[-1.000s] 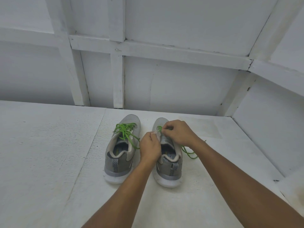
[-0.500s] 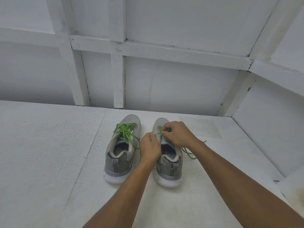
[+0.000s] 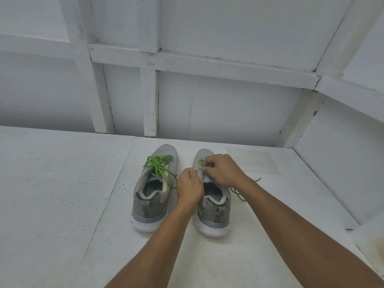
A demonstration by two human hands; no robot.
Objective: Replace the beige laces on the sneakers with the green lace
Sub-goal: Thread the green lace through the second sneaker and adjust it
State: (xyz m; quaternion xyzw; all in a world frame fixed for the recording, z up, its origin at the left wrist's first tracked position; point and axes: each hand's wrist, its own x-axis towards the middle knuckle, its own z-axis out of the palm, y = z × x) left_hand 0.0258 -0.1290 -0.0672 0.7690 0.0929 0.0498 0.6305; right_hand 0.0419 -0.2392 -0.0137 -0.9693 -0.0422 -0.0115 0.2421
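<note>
Grip unchanged: left hand (image 3: 190, 183) on sneaker (image 3: 212, 213), right hand (image 3: 225, 169) on green lace (image 3: 201, 162).

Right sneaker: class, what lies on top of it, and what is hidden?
The left hand pinches the sneaker, the right hand the green lace. The eyelets beneath are covered.

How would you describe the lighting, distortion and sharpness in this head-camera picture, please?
Head view: soft, even light, no glare, faint shadows beside the left sneaker and right sneaker; same view, the wide lens bends the wall beams; slight softness where the left hand and right hand work at the green lace.
</note>
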